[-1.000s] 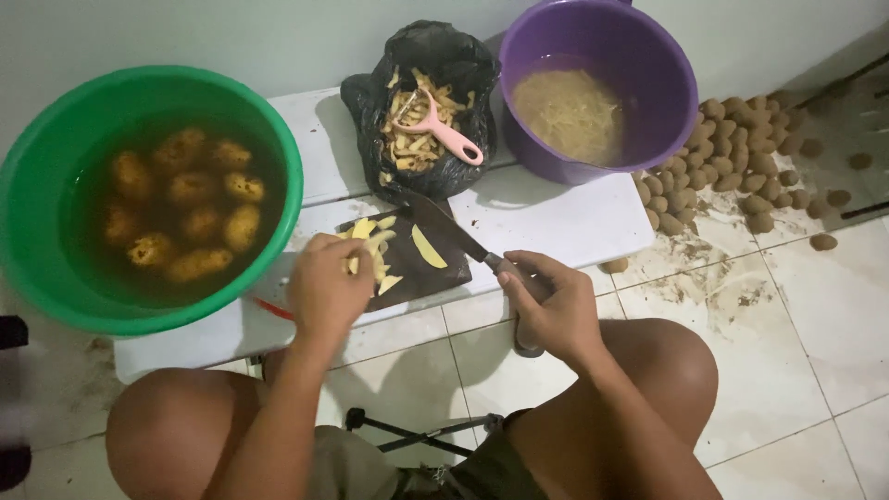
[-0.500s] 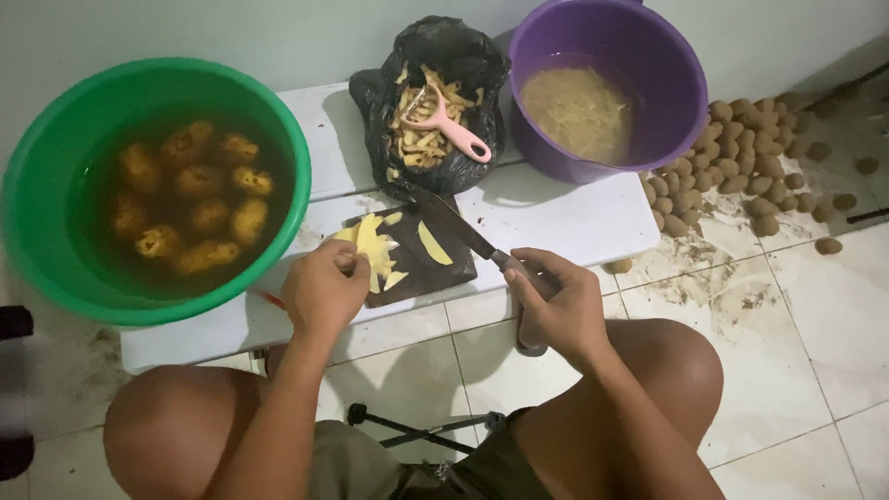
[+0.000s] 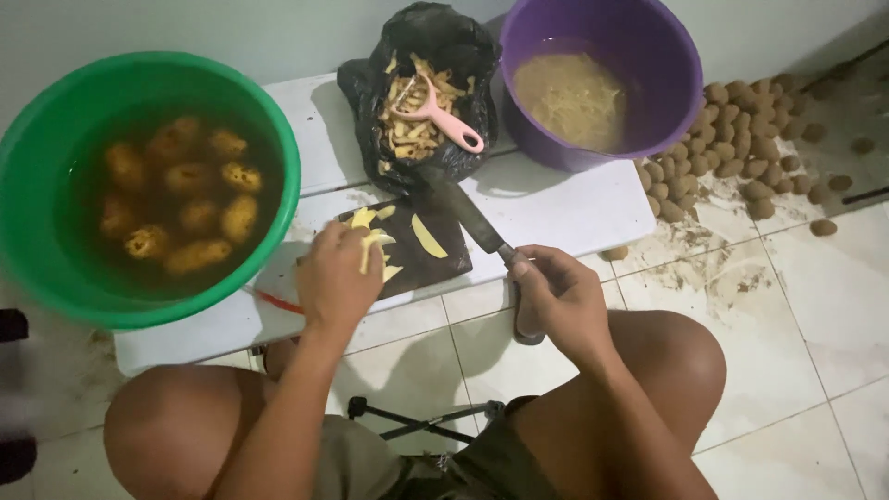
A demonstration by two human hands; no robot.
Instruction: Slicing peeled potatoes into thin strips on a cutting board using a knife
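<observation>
Two basins, one bag, one board on a low white desk (image 3: 556,208) against a pale wall; floor is pale tile (image 3: 815,306), dirty near the desk's right end.

Far left: green basin (image 3: 37,259) overhangs the desk's left end, full of murky water with peeled potatoes (image 3: 181,208) sitting in it.

Left hand (image 3: 335,282) is on the dark cutting board (image 3: 435,268), fingers curled down, pinching a bunch of pale yellow potato strips (image 3: 373,248) at the board's left side. One loose potato slice (image 3: 428,237) lies on the board just right of that hand, not touching it.

Centre back: black plastic bag (image 3: 366,88) open on the desk, stuffed with potato peelings (image 3: 407,139); a pink peeler (image 3: 435,113) lies on top of them.

Right hand (image 3: 560,301) is closed round the knife (image 3: 472,220) handle at the desk's front edge. Blade points up-left over the board's right corner, toward the bag, clear of the slice.

Right back: purple basin (image 3: 667,56) on the desk's right end, holding cloudy water with a mass of thin pale shreds (image 3: 574,93).

Far right: unpeeled brown potatoes (image 3: 741,162) heaped on the floor beside the purple basin, a few strays further out.

Bottom: person's bare knees either side, a dark metal stool frame (image 3: 426,421) between them on the floor.
</observation>
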